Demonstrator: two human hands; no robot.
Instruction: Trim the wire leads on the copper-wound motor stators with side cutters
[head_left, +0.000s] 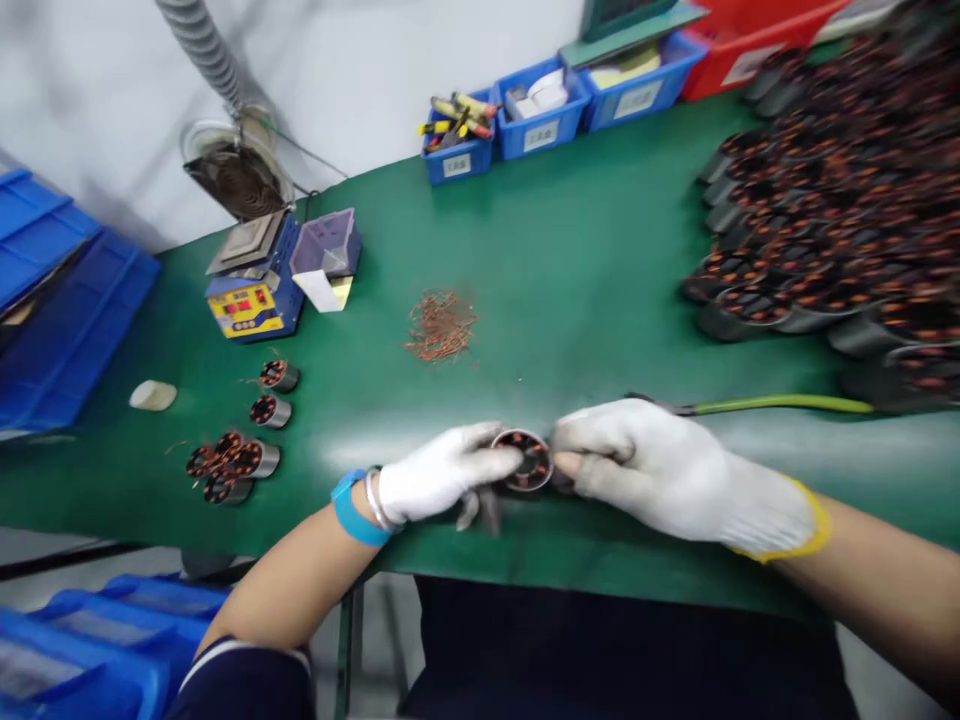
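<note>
Both my hands wear white gloves and meet near the front edge of the green table. My left hand grips a small round motor stator with copper windings from its left side. My right hand touches the stator from the right and seems to hold a tool whose yellow-green cable runs off to the right. The tool's tip is hidden between the fingers.
Several finished stators lie at the left, a big pile of stators at the right. Copper wire scraps lie mid-table. A solder pot unit and fume hose stand back left; blue bins line the back.
</note>
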